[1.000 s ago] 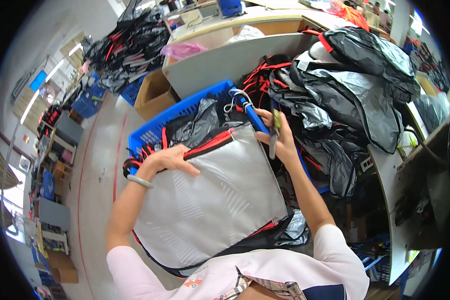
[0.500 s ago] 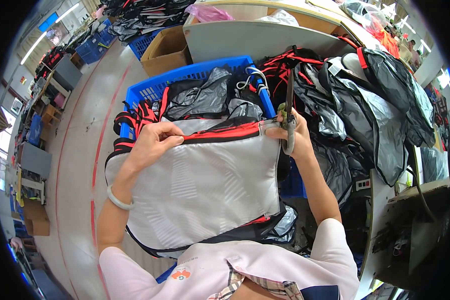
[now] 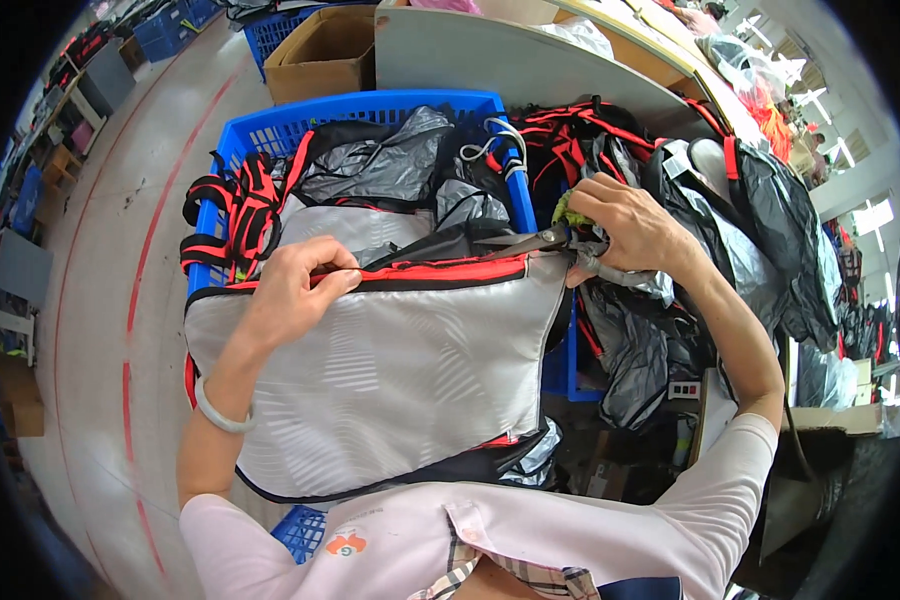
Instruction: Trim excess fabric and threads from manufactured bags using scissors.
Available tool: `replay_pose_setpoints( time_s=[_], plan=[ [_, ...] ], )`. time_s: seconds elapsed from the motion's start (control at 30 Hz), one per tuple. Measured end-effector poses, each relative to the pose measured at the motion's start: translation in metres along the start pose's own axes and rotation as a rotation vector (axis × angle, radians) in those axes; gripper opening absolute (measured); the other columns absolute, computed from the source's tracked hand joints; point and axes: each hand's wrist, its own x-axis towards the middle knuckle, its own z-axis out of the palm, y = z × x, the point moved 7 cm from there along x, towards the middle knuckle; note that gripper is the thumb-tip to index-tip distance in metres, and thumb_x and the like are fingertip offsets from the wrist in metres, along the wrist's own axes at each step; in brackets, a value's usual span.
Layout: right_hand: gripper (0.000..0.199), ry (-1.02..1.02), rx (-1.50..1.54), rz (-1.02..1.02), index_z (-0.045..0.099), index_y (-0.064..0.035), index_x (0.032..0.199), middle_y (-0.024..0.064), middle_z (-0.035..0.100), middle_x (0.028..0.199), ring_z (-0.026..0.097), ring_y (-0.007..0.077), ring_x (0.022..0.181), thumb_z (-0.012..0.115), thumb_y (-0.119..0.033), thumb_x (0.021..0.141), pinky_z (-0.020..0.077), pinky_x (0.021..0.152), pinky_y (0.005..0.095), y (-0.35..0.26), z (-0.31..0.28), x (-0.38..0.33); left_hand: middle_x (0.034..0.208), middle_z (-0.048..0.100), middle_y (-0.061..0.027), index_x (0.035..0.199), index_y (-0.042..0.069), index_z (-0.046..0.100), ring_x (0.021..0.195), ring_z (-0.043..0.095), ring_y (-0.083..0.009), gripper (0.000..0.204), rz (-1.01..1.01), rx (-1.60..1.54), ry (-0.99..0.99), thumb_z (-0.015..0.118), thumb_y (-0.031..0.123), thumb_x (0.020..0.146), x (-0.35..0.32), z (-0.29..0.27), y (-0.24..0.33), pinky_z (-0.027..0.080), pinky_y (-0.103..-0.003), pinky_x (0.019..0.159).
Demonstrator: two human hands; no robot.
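Observation:
A large silvery-grey fabric panel (image 3: 400,385) with black edging hangs in front of me, a red strip (image 3: 460,270) running along its top. My left hand (image 3: 292,290) pinches that top edge left of the middle. At the upper right corner, my right hand (image 3: 630,228) is closed around scissors (image 3: 538,240) whose handles are wrapped in grey and yellow-green material. The blades lie nearly level and point left, just above the strip. Whether they touch the fabric is hard to tell.
Behind the panel stands a blue plastic basket (image 3: 370,102) full of black, silver and red fabric pieces. More silver-and-black pieces (image 3: 760,250) are heaped on the right. An open cardboard box (image 3: 322,62) sits beyond the basket, beside a grey board (image 3: 490,60).
My right hand has swung the scissors from upright to nearly level, blades now leftward over the strip. The left hand still pinches the edge. The view has shifted.

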Motion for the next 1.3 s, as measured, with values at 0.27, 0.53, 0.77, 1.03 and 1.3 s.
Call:
replay_pose_setpoints(
  time_s=[0.27,0.53,0.77,1.03,1.3],
  plan=[
    [0.067,-0.103,0.129,-0.044,0.058,0.0002,0.085,0.0110,0.056,0.076,0.057,0.0326,0.073,0.080,-0.055,0.054,0.0472,0.066,0.0409,-0.003,0.006,0.007,0.069,0.060,-0.0075,0.078,-0.003,0.063,0.060,0.054,-0.0127,0.012,0.050,0.001,0.030,0.066,0.008,0.079,-0.006,-0.003,0.007,0.040,-0.028,0.055],
    [0.052,-0.067,0.407,0.069,0.061,0.0013,0.070,0.0121,0.053,0.055,0.056,0.0296,0.052,0.086,-0.043,0.059,0.0429,0.052,0.0380,-0.003,0.022,-0.006,0.067,0.060,-0.0041,0.079,-0.004,0.063,0.064,0.050,-0.0084,0.014,-0.110,-0.156,-0.016,0.065,0.010,0.080,-0.004,0.000,-0.013,0.039,-0.026,0.057],
    [0.065,0.069,0.129,0.010,0.053,-0.0002,0.083,0.0123,0.055,0.075,0.058,0.0302,0.069,0.083,-0.052,0.056,0.0451,0.060,0.0394,-0.021,0.013,0.016,0.061,0.052,-0.0012,0.074,-0.002,0.060,0.059,0.042,-0.0072,0.016,-0.112,-0.189,-0.008,0.064,0.012,0.080,0.000,0.002,-0.017,0.034,-0.026,0.054],
    [0.073,0.033,-0.008,-0.105,0.053,0.0004,0.086,0.0114,0.057,0.081,0.058,0.0321,0.078,0.081,-0.059,0.053,0.0473,0.062,0.0411,-0.056,0.013,0.053,0.068,0.053,0.0022,0.076,-0.002,0.058,0.063,0.042,-0.0048,0.013,-0.113,-0.188,-0.040,0.063,0.008,0.082,-0.003,0.001,-0.024,0.033,-0.023,0.056],
    [0.063,-0.032,0.116,-0.056,0.055,0.0010,0.075,0.0141,0.053,0.065,0.056,0.0356,0.061,0.084,-0.050,0.053,0.0435,0.055,0.0421,-0.051,0.021,0.052,0.060,0.059,-0.0055,0.073,-0.001,0.063,0.055,0.051,-0.0107,0.017,-0.072,-0.155,0.031,0.065,0.015,0.078,-0.002,-0.002,-0.021,0.037,-0.029,0.053]
  ],
)
